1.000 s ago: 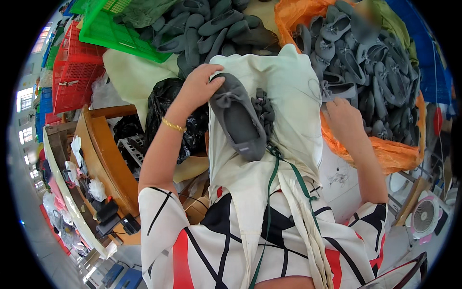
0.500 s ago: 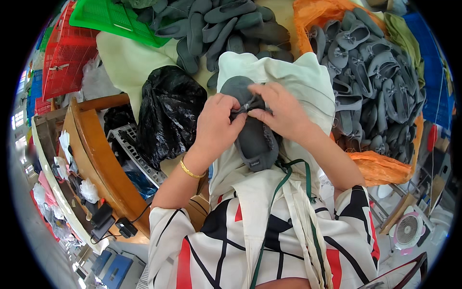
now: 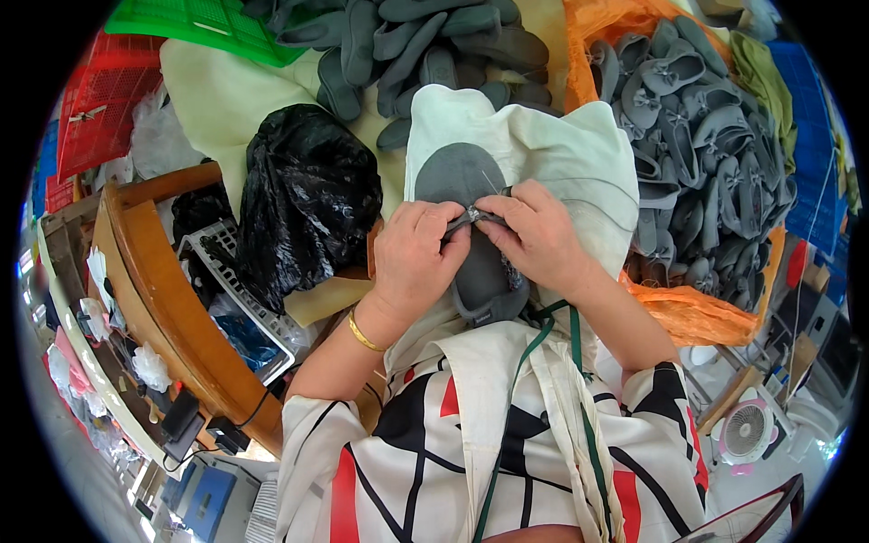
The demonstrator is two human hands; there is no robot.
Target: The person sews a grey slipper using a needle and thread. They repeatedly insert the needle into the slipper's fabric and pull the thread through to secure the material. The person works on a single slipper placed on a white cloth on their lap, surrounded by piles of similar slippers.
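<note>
A grey flat shoe [image 3: 460, 170] lies on the white cloth over my lap, toe pointing away from me. Across its front sits a small dark grey bow [image 3: 473, 214] with a shiny bit at its centre. The fingers of my left hand [image 3: 409, 249] pinch the bow's left side. On the other side, my right hand [image 3: 536, 226] is closed on the bow too, thumb and forefinger near its middle. A thin needle-like sliver [image 3: 490, 183] shows just above the right fingers; whether they grip it is unclear.
Several grey shoes [image 3: 362, 45] are heaped beyond my lap. An orange bag [image 3: 692, 308] full of similar shoes stands at right. On the left are a black plastic bag [image 3: 312, 199], a grey crate [image 3: 262, 317] and a wooden bench [image 3: 181, 308]. A fan [image 3: 749, 433] stands lower right.
Both hands have drawn a little closer to me, still at the bow. The shoe's toe is less covered, and the thin sliver now shows by the right fingers. The view has shifted slightly.
</note>
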